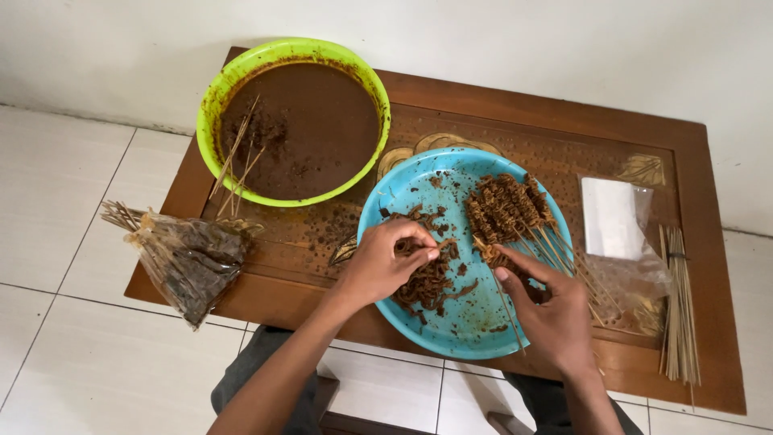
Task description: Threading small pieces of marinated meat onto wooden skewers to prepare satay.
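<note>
Meat bits (pixel 427 282), marinated, in blue basin (pixel 475 334) on tabletop (pixel 515 121): soft, wet, slippery, light; prob. best pinched by fingertips. Left hand (pixel 386 262) grip pinched shut on meat bits. Right hand (pixel 551 310) grip clamped on thin bamboo skewer (pixel 506 302), stiff but snappable, held near mid-shaft. Finished skewers (pixel 507 209) piled in basin. Green bowl (pixel 211 105) w/ brown marinade behind; bare sticks (pixel 680 314) at right; plastic bag (pixel 189 262) at left edge. Wood top sauce-spattered, white tile floor (pixel 64 209).

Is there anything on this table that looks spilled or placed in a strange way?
Yes. Dark sauce spots lie on the table beside the green bowl, and a plastic bag of skewers hangs over the table's left edge.
</note>
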